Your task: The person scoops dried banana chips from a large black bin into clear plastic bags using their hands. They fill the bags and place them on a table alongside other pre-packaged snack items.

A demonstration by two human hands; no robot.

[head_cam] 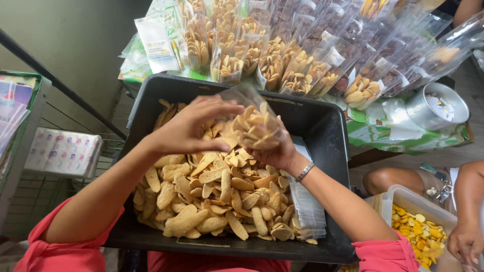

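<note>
A large black tub [322,126] rests on my lap, heaped with pale oblong biscuits [217,196]. My right hand [275,151], with a metal bracelet on the wrist, holds a clear plastic bag [254,121] partly filled with biscuits above the heap. My left hand [194,126] reaches over the bag's mouth with fingers pinched on a biscuit. A stack of empty clear bags [307,206] lies along the tub's right side.
Behind the tub a table [418,138] carries rows of filled biscuit bags [282,65] and a round metal tin [436,106]. At right another person's hand [466,242] rests by a clear box of yellow chips [418,229]. A railing [60,85] runs at left.
</note>
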